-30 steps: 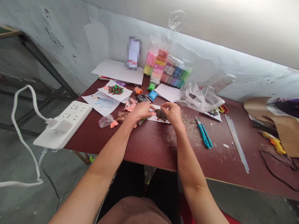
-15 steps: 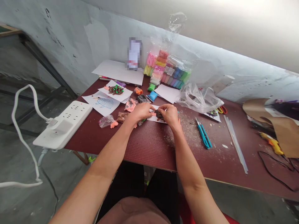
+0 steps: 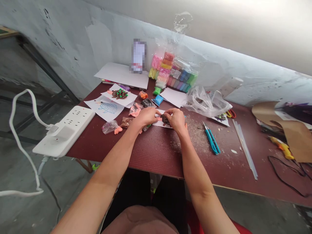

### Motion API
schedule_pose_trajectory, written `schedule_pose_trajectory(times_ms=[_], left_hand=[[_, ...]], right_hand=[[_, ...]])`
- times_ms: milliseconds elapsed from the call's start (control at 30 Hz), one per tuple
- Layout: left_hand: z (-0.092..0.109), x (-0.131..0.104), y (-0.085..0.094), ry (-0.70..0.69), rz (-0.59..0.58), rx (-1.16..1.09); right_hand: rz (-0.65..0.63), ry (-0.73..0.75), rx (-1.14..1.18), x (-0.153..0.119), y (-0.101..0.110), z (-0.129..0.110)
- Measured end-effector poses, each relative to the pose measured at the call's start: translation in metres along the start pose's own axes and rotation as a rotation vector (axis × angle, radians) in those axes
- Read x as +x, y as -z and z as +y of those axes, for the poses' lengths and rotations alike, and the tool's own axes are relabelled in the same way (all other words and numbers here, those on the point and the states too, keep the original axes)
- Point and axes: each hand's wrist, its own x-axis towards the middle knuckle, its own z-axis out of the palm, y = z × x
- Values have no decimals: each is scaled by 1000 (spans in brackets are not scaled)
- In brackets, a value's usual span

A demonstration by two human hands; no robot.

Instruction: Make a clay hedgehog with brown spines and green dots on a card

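In front of me on the table lies a small white card [image 3: 159, 123], carrying a mound of dark, striped seed-shell-like pieces [image 3: 165, 119] with pink clay [image 3: 159, 119] at its left end. My left hand [image 3: 148, 117] is closed at the card's left side, its fingertips by the pink clay. My right hand [image 3: 176, 119] has thumb and fingers pinched together over the dark pieces; whatever is between the fingertips is hidden. Bags of pink clay [image 3: 135, 109], brown clay [image 3: 126, 122] and black clay [image 3: 148, 103] lie around my left hand.
A finished-looking shell picture [image 3: 119, 93] and a blue drawing [image 3: 107, 108] lie at left, near a power strip [image 3: 64, 130]. Clay packs [image 3: 168, 70] stand against the wall. Rightward are a plastic bag [image 3: 207, 102], a teal utility knife [image 3: 212, 139], glue sticks [image 3: 245, 149] and a yellow glue gun [image 3: 282, 147].
The view has shifted slightly, so the things appear a little further left. Both hands stay over the card, with the right fingertips still at the dark pieces.
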Motion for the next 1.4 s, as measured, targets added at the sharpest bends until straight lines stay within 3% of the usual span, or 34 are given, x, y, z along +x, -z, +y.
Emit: schedule_pose_trajectory(times_ms=[500,900,1067,1133,1267,1400], left_hand=[[-1,1,0,-5,2,-73],[-5,1,-2,17,30,-71],[-7,7,-2,-3,161,-341],[-4,11,-3,-23,252,-526],[3,16,-7,-36,405,-761],[9,16,-6,-20,436,-866]], right_hand=[[-57,8,-48,-1,1,-5],[80,27,15,-3,11,8],[191,22,118,-2,21,13],[136,32,241,-7,23,12],[-215,146,472,-23,18,-1],[-270,259,538,-32,10,-15]])
